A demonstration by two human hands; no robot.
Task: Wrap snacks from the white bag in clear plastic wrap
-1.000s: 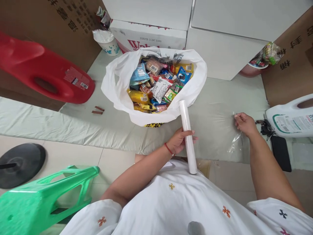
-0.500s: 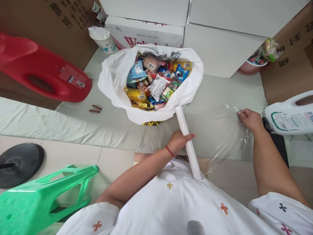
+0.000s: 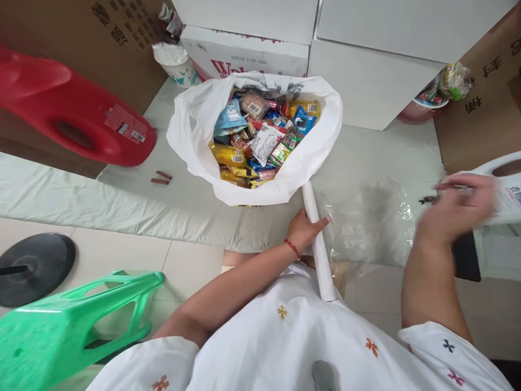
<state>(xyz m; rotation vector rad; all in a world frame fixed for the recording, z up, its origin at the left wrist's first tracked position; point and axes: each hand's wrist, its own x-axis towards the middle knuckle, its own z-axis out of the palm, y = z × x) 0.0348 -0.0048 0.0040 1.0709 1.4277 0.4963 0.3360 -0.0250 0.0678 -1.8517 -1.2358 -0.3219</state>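
My left hand [image 3: 306, 230] is wrapped round a white roll [image 3: 323, 266] that slants down from the bag toward my shirt. Clear thin plastic film [image 3: 368, 217] lies crumpled on the pale cloth, right of the roll. My right hand [image 3: 462, 203], blurred by motion, is over the white jug at the right with its fingers curled; dark thin strands show beside it, and whether it holds them is unclear. A white plastic bag [image 3: 195, 160] stands wide open beyond the roll, full of small colourful packaged snacks [image 3: 266, 142].
On the left are a red jug [image 3: 101, 122], a paper cup [image 3: 179, 68], brown strips [image 3: 160, 178] and a green stool [image 3: 44, 326]. White boxes [image 3: 366, 81] stand behind the bag. At the right are a white jug [image 3: 508, 190] and a reddish tub [image 3: 427, 108].
My right hand has let go of the film and moved right and toward the white jug. The film has dropped onto the cloth. My left hand still holds the roll.
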